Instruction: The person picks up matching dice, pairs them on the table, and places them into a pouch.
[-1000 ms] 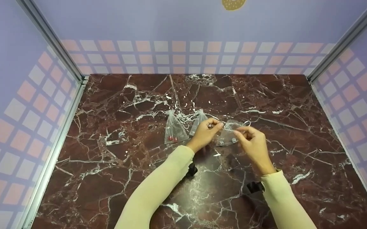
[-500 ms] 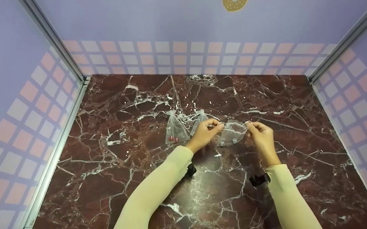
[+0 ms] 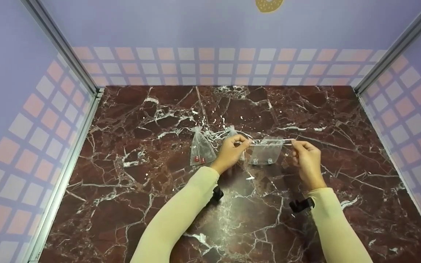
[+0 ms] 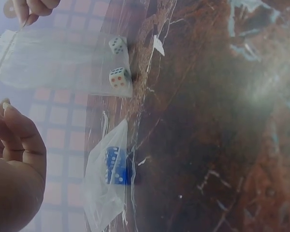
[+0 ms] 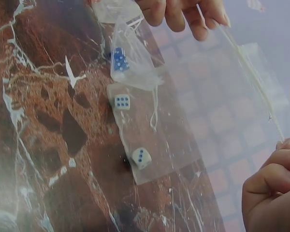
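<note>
A sheer white drawstring bag (image 3: pixel 267 151) hangs between my hands, its lower edge at the tabletop. Two white dice (image 5: pixel 122 102) lie in its bottom corners. My left hand (image 3: pixel 232 151) pinches the drawstring (image 3: pixel 289 139) at the left end, thumb against forefinger. At the other end my right hand (image 3: pixel 307 157) pinches the same cord, which is stretched straight across the bag's top. Close beside my left hand is a second sheer bag (image 5: pixel 135 63), partly hidden in the head view, with blue dice (image 5: pixel 121 59) inside.
Farther left lies another sheer bag (image 3: pixel 202 146), cinched at its neck, with red dice (image 3: pixel 196 159) in it. Loose white cords (image 3: pixel 214 135) run between the cinched bags. Walls with a checked pattern (image 3: pixel 210 65) enclose the dark red marbled table (image 3: pixel 141 204) at back and sides.
My right hand took hold of the drawstring's right end and moved right. My left hand shifted slightly left. The slack loop became taut, and the bag's mouth straightened.
</note>
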Demonstrator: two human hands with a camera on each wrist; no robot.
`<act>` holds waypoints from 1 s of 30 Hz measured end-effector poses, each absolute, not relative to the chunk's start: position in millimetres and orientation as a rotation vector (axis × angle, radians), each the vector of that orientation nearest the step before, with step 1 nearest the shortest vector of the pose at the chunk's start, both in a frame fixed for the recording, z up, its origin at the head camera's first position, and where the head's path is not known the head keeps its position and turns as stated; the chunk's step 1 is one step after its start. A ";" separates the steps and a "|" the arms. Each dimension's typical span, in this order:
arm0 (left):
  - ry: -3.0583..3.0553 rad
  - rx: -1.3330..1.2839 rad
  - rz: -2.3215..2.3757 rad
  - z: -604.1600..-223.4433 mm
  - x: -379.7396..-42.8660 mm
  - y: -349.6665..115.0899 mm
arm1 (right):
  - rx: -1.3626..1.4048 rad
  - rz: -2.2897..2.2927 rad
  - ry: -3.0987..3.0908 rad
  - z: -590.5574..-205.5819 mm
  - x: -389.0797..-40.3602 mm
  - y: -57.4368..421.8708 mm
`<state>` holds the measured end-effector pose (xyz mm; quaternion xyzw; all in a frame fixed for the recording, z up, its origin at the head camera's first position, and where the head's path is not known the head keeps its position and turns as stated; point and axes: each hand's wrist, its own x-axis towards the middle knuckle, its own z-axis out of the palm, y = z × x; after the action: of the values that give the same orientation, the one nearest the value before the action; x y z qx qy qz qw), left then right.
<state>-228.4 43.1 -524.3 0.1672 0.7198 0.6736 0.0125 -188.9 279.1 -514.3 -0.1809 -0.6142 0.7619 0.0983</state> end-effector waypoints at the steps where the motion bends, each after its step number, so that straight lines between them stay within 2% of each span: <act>1: 2.254 0.513 2.095 -529.7 -232.1 43.5 | -0.535 2.255 -1.812 -514.4 -189.2 280.8; 4: 2.286 0.510 2.092 -543.7 -242.0 43.1 | -0.531 2.280 -1.787 -514.7 -190.5 286.4; 16: 2.420 0.457 2.031 -543.9 -257.4 33.0 | -0.601 2.229 -1.913 -513.5 -201.1 311.4; 30: 2.638 0.681 1.920 -542.7 -270.4 26.3 | -0.577 2.082 -1.930 -521.6 -217.7 320.0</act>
<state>-270.4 26.3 -542.7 0.2035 0.7879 0.5733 -0.0956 -217.7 320.0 -521.6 -0.1977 -0.6613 0.7132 0.1221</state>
